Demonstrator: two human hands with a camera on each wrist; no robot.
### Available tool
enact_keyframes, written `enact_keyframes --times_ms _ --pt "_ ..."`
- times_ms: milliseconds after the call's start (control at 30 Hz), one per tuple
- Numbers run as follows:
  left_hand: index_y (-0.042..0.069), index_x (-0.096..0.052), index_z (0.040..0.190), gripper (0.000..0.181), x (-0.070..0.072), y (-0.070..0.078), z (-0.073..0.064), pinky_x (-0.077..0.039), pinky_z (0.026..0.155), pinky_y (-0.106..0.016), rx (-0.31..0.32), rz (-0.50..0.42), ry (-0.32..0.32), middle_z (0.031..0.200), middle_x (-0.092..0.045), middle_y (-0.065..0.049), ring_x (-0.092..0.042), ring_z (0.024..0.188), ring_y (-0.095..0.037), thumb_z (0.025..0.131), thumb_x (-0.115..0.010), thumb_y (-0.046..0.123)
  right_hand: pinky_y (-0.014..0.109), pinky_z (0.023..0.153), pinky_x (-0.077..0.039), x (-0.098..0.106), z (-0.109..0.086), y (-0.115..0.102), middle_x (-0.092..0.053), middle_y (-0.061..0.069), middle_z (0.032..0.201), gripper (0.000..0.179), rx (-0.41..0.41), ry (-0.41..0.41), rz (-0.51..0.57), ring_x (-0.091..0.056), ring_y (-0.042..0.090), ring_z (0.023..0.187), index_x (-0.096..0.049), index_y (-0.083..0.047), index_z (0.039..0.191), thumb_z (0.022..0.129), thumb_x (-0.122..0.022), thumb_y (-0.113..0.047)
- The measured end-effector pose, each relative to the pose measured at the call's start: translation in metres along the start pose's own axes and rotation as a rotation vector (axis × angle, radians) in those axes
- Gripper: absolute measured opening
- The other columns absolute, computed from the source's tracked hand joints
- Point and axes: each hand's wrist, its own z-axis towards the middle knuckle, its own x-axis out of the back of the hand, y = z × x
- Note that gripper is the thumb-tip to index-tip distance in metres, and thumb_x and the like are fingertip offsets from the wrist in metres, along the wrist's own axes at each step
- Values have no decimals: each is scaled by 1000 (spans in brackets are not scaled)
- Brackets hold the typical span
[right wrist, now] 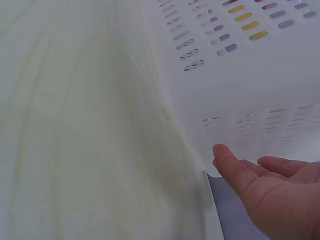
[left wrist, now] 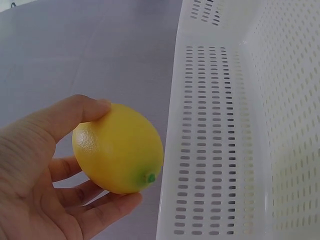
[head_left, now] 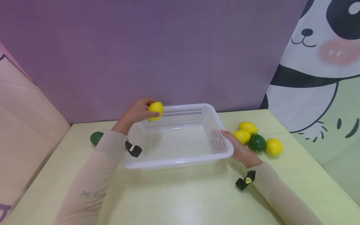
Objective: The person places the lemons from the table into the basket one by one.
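Note:
My left hand [head_left: 139,111] grips a yellow lemon [head_left: 155,111] at the back left corner of a white perforated plastic basket [head_left: 180,162]. In the left wrist view, thumb and fingers curve round the lemon [left wrist: 120,150], whose green stem tip faces away from the palm. My right hand [head_left: 237,149] is at the basket's right side, its fingers against the outside wall. In the right wrist view, that hand [right wrist: 272,192] has loosely extended fingers beside the perforated wall; the exact contact is hard to see. Nothing lies inside the basket.
Right of the basket, yellow lemons [head_left: 247,128] and a dark green fruit [head_left: 257,143] lie close together on the pale table [head_left: 180,200]. Another dark green fruit [head_left: 96,138] sits at the left, partly behind the left sleeve. A purple wall covering [head_left: 168,56] stands behind the table.

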Motion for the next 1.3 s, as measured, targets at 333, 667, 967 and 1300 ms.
enact_keyframes --times_ms 333,667,967,1300 --pt "3 -51 129 54 -13 4 8 -43 92 -45 75 -13 -50 124 -53 -15 -49 107 -30 84 -70 27 34 90 -47 -3 -4 2 -45 8 131 62 0 -2 15 -53 22 108 -1 -6 150 103 -19 -42" --pt "1 -51 129 56 -23 8 15 -45 92 -42 92 9 -68 122 -54 -16 -50 106 -30 82 -72 25 35 91 -46 -4 -5 0 -37 18 137 63 -17 29 -8 -51 25 110 -3 -7 151 102 -19 -43" --pt "-2 -51 125 56 -34 5 22 -49 80 -36 87 -52 -126 118 -56 -18 -54 99 -28 80 -74 22 35 93 -45 -4 -5 -3 -32 22 140 63 -25 38 -3 -49 24 112 -2 -7 151 102 -19 -44" --pt "4 -49 128 55 -44 1 24 -49 76 -34 158 -17 -233 124 -53 -12 -50 96 -23 83 -70 27 34 95 -43 -5 -6 -3 -32 20 141 64 -17 26 -2 -48 23 114 -1 -6 151 102 -19 -44"
